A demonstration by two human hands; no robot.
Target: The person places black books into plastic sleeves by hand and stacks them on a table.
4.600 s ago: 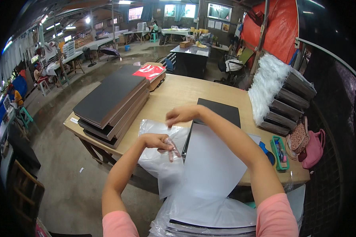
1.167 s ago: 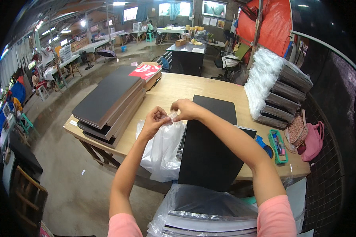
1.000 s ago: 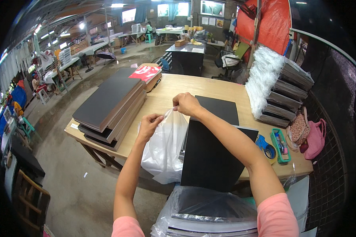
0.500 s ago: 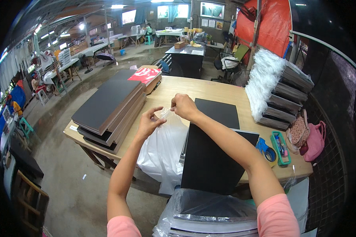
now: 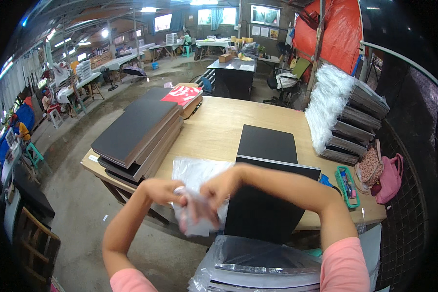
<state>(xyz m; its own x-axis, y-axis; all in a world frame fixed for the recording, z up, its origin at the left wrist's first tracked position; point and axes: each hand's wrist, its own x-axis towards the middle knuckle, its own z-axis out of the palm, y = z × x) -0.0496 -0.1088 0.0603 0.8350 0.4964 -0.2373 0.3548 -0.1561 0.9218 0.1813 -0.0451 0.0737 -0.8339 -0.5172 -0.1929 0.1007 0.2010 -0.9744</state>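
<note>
A clear plastic bag (image 5: 195, 223) hangs over the near table edge, bunched between my two hands. My left hand (image 5: 166, 191) is closed round one side of its upper part. My right hand (image 5: 223, 187) comes across from the right and grips the other side, close to the left. Motion blurs the fingertips of both. Behind them a white stack of plastic bags (image 5: 192, 168) lies flat on the table. Just right of my hands, a large black board (image 5: 265, 209) leans near the table edge, with another black board (image 5: 267, 142) lying behind it.
Thick dark boards (image 5: 138, 129) are piled at the left of the wooden table (image 5: 219, 119). Plastic-wrapped boards (image 5: 353, 121) stand stacked at the right, near a green basket (image 5: 347, 187) of pens and a pink bag (image 5: 390, 177). More wrapped boards (image 5: 263, 272) sit close to my body.
Both hands have come down and nearer to me from the raised bag, with the plastic now bunched between them. My elbows have spread outward. The view has shifted slightly.
</note>
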